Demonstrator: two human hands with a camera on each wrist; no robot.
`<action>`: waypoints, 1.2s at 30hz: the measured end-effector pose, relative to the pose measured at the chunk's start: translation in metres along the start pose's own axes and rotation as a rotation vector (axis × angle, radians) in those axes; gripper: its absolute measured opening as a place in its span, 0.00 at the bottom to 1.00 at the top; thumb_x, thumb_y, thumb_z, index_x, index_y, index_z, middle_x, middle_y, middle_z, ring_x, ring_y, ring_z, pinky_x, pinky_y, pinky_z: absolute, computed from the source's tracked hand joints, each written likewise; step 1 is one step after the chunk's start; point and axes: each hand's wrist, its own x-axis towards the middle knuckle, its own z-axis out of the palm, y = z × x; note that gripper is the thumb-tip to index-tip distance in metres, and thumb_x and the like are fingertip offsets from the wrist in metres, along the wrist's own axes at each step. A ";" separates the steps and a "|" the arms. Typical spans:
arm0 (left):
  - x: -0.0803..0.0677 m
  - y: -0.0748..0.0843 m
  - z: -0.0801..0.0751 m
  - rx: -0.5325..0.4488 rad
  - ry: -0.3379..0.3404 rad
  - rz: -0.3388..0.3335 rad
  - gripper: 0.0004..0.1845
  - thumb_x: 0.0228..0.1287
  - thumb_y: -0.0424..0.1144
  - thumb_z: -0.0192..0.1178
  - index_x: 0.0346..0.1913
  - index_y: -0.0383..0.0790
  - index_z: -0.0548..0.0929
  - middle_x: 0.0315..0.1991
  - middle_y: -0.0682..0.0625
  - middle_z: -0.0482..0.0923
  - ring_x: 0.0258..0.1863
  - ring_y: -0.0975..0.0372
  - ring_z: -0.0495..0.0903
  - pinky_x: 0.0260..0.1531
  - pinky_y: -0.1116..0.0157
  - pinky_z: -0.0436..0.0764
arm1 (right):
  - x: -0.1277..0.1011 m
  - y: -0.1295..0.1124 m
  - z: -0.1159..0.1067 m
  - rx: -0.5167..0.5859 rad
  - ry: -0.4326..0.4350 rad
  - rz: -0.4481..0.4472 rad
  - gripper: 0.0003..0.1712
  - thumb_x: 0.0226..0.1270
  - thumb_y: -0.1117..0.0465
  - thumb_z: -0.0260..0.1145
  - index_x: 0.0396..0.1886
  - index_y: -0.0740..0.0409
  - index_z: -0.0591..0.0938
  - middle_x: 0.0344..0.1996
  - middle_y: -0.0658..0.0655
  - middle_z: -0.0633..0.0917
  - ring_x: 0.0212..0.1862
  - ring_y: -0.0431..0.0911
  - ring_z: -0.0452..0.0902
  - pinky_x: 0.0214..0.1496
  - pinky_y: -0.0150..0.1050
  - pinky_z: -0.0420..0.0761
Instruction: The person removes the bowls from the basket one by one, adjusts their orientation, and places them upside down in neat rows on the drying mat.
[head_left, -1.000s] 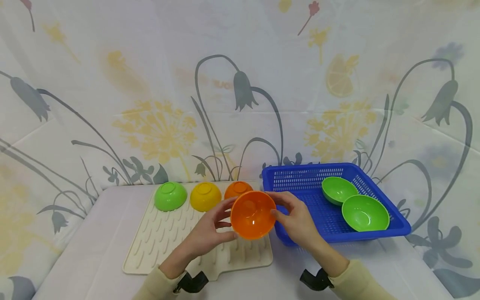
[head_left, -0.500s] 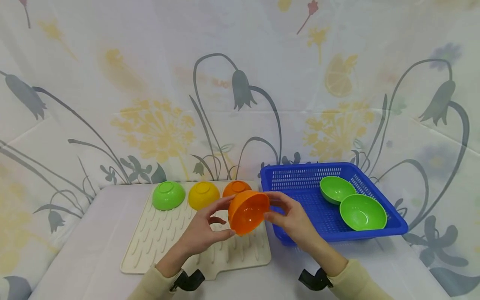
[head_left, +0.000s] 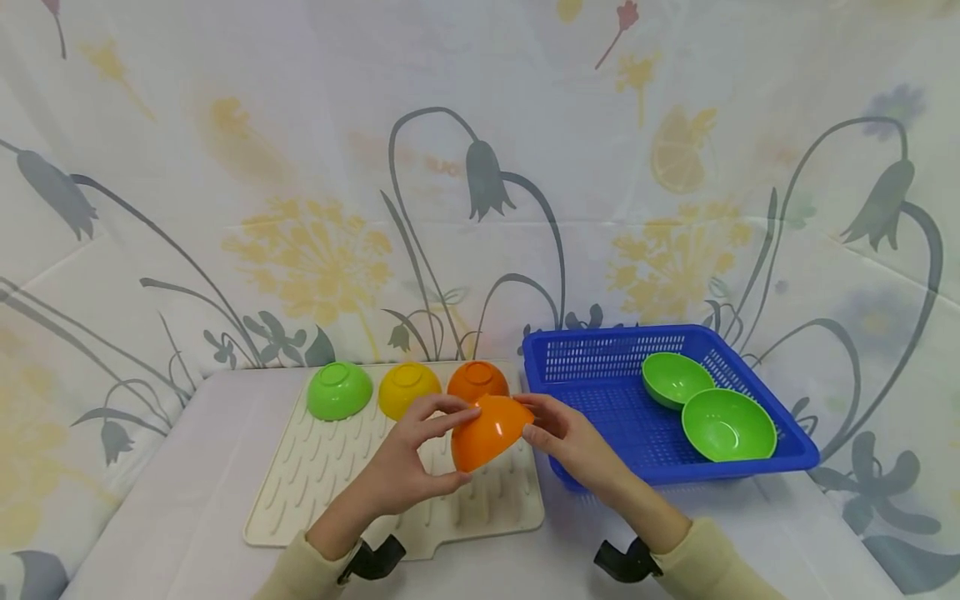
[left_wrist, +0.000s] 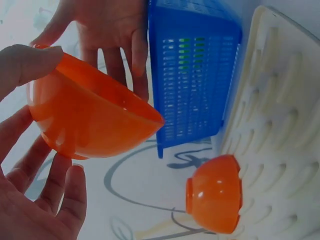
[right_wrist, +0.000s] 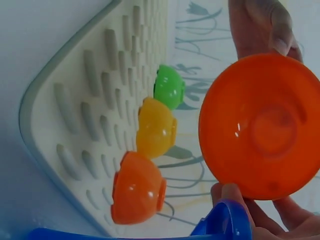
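An orange bowl point(head_left: 491, 429) is held above the drying mat, tilted with its opening turned down toward the lower right in the head view. My left hand point(head_left: 408, 458) grips it from the left, thumb at the rim and fingers on the outside. At the bowl's right edge my right hand point(head_left: 577, 437) holds the rim between thumb and fingers. In the right wrist view the inside of the bowl point(right_wrist: 260, 130) shows. A second orange bowl point(head_left: 477, 380), a yellow bowl point(head_left: 408, 390) and a green bowl point(head_left: 339, 392) lie upside down along the back of the cream drying mat point(head_left: 300, 492).
A blue plastic basket point(head_left: 607, 417) stands right of the mat, close to my right hand. Inside it are a green bowl point(head_left: 675, 379) and another green bowl point(head_left: 729, 425), both facing up. A flower-patterned cloth point(head_left: 480, 250) hangs behind the table.
Between my hands the orange bowl has turned over, from its opening facing me to its outside showing. Both hands still hold it and have shifted only slightly.
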 end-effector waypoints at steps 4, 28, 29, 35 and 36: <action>0.001 0.001 0.001 -0.004 -0.006 0.020 0.32 0.52 0.39 0.78 0.63 0.48 0.81 0.60 0.54 0.72 0.61 0.55 0.67 0.58 0.49 0.73 | -0.001 0.002 0.002 0.033 0.005 0.000 0.32 0.73 0.52 0.62 0.71 0.60 0.68 0.63 0.63 0.77 0.61 0.57 0.75 0.62 0.50 0.76; 0.001 0.001 0.003 -0.369 -0.058 -0.196 0.44 0.53 0.52 0.76 0.73 0.52 0.68 0.68 0.55 0.70 0.67 0.57 0.68 0.62 0.56 0.74 | -0.002 0.004 -0.003 0.406 -0.182 -0.176 0.36 0.68 0.64 0.63 0.72 0.66 0.60 0.70 0.63 0.66 0.65 0.49 0.70 0.64 0.42 0.75; 0.001 0.001 0.002 -0.365 -0.057 -0.201 0.44 0.53 0.51 0.76 0.73 0.52 0.68 0.68 0.56 0.70 0.67 0.58 0.68 0.62 0.55 0.74 | -0.002 0.004 -0.002 0.399 -0.179 -0.177 0.36 0.68 0.64 0.63 0.72 0.66 0.60 0.70 0.63 0.65 0.65 0.49 0.70 0.64 0.42 0.75; -0.002 0.006 0.000 -0.314 -0.040 -0.250 0.44 0.51 0.49 0.78 0.72 0.54 0.69 0.68 0.57 0.70 0.69 0.58 0.66 0.63 0.47 0.71 | -0.005 0.004 0.000 0.311 -0.143 -0.153 0.37 0.69 0.61 0.64 0.73 0.66 0.61 0.71 0.67 0.65 0.66 0.53 0.69 0.63 0.41 0.75; -0.002 0.006 0.000 -0.303 -0.036 -0.258 0.44 0.51 0.49 0.78 0.72 0.54 0.69 0.68 0.57 0.70 0.69 0.57 0.66 0.63 0.47 0.70 | -0.005 0.004 0.001 0.297 -0.136 -0.150 0.37 0.69 0.61 0.64 0.73 0.66 0.62 0.71 0.67 0.65 0.66 0.54 0.69 0.63 0.40 0.75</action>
